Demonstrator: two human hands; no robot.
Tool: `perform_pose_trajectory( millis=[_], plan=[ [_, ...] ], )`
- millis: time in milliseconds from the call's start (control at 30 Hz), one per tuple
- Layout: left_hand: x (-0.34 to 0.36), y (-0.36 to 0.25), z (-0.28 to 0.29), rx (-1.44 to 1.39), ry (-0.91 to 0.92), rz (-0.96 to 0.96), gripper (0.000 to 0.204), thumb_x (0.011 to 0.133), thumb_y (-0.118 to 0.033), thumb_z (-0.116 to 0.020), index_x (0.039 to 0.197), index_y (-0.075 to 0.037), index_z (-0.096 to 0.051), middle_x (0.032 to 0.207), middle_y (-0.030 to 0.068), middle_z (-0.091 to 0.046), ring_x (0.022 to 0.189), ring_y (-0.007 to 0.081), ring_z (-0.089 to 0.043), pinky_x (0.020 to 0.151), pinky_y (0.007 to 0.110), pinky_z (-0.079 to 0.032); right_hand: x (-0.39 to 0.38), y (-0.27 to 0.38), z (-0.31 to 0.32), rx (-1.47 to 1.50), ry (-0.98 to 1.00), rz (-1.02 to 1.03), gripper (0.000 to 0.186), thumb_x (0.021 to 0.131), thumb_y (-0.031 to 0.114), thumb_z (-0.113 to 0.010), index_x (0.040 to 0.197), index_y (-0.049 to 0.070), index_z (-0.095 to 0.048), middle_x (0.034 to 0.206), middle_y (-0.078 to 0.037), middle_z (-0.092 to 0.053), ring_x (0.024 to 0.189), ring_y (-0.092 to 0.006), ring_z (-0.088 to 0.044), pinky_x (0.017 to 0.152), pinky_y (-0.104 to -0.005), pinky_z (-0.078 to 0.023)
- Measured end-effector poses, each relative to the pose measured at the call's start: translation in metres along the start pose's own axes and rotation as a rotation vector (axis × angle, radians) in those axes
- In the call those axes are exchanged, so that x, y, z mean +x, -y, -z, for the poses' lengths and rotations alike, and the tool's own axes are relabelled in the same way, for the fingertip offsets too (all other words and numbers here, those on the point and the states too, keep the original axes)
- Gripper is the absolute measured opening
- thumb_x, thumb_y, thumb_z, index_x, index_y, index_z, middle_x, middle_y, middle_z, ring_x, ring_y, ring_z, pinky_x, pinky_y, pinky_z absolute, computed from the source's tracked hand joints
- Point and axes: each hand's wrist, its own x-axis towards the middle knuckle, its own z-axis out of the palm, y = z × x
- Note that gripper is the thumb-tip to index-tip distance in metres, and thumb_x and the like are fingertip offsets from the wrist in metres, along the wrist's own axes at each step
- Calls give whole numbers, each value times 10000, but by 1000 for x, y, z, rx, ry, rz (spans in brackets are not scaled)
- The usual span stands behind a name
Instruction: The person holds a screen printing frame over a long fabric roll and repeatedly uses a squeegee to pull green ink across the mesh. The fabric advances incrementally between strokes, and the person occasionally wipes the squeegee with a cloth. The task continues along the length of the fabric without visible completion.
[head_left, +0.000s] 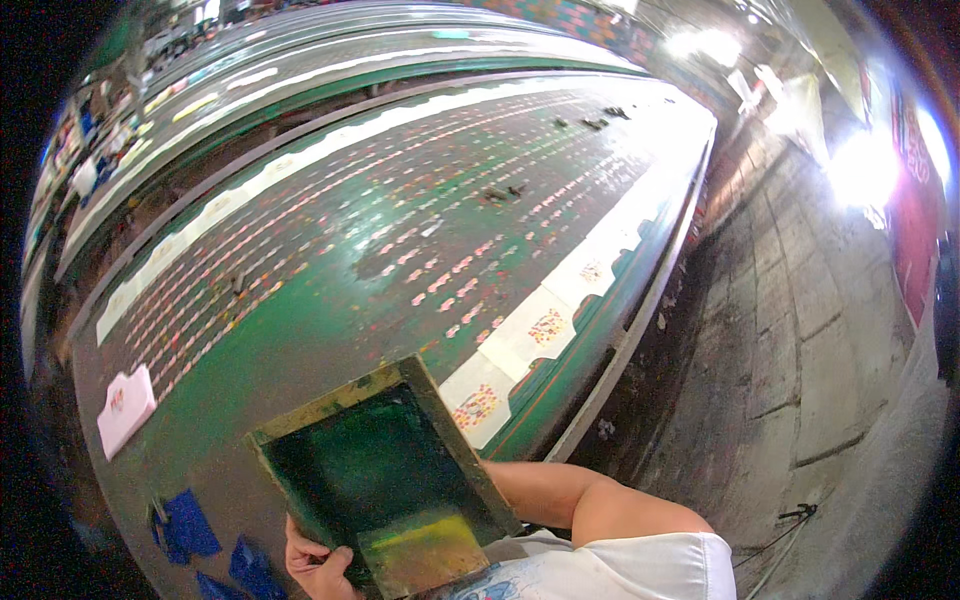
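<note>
Long green worktable (290,350) fills most of the head view and stretches away toward the upper right, with a second long table (330,68) beyond its left side. Grey slab floor (760,340) runs along the right, lit by a glaring light (862,172), and a thin cable (783,555) trails over it low down.

At the bottom centre, close to the body, a framed screen (370,470) is held tilted above the near end of the worktable. Its inner face is dark green, with a yellow-brown patch in the lower part. The left hand (318,568) grips its lower left edge, thumb on the near side. The right arm (545,492) passes behind it; the right hand is hidden, so its state cannot be told.

Pale pieces (547,325) printed with small coloured marks line the table's right edge. A pink piece (127,408) lies at the left edge, near blue scraps (190,525). Dark lumps (497,194) sit farther up the tabletop.
</note>
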Motion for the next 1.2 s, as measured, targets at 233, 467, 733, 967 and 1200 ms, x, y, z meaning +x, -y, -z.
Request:
perform_pose_trajectory(
  millis=[233, 467, 733, 967, 1200],
  plan=[
    [17, 22, -55, 25, 106, 71, 447, 519, 122, -737, 820, -117, -510, 1630, 232, -618, 1368, 360, -686, 1204, 489, -532, -64, 81, 68, 418, 134, 356, 385, 1183, 422, -584, 1419, 140, -701, 1225, -58, -781, 1033, -228, -773, 891, -421, -664],
    [7, -9, -12, 13, -146, 12, 402, 590, 115, -637, 877, -113, -470, 1618, 180, -638, 1375, 324, -677, 1164, 440, -544, -182, 314, 74, 22, -928, 1733, 367, 1188, 331, -568, 1423, 68, -670, 1286, -130, -764, 1172, -301, -760, 1038, -459, -638],
    [-30, -38, 82, 79, -545, -138, 336, 628, 100, -669, 850, -68, -482, 1698, 225, -569, 1395, 346, -653, 1212, 455, -493, -151, 375, 84, -1467, -1967, 1529, 373, 1126, 222, -652, 1429, 14, -712, 1387, -207, -741, 1309, -398, -686, 1194, -513, -534],
    [-52, -31, 95, 79, -571, -127, 374, 668, 166, -653, 902, -100, -529, 1705, 156, -592, 1413, 325, -647, 1210, 446, -516, -41, 245, 52, -1697, -162, 782, 431, 1035, 81, -776, 1463, 127, -758, 1533, -158, -719, 1448, -385, -660, 1247, -479, -493],
    [-48, 30, 4, 26, -376, -46, 385, 620, 155, -714, 862, -89, -540, 1762, 221, -517, 1518, 355, -598, 1288, 478, -435, -114, 77, 44, -653, 128, 174, 612, 1212, 337, -588, 1720, 12, -485, 1680, -161, -590, 1555, -272, -539, 1290, -468, -429]
  ],
)
